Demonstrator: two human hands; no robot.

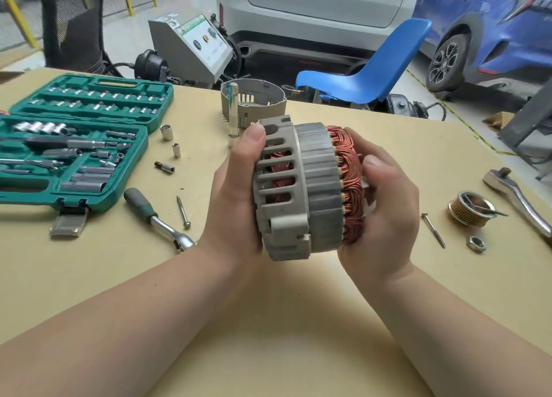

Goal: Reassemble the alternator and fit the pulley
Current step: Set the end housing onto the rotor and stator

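Above the table's middle I hold the partly joined alternator (307,187): a grey slotted housing half on the left, a steel stator ring, and copper windings (348,184) bared on the right. My left hand (236,199) grips the housing side. My right hand (385,211) cups the winding side, fingers curled round it. The other housing half (268,105) stands at the table's far edge. The grooved pulley (467,208) lies to the right, with a nut (475,243) and a long bolt (433,230) near it.
An open green socket case (74,145) fills the left of the table. Loose sockets (166,132), a ratchet (155,218), a bolt (182,212) and an upright extension bar (233,112) lie between. Another ratchet (519,199) sits far right. A blue chair (373,70) and cars stand behind.
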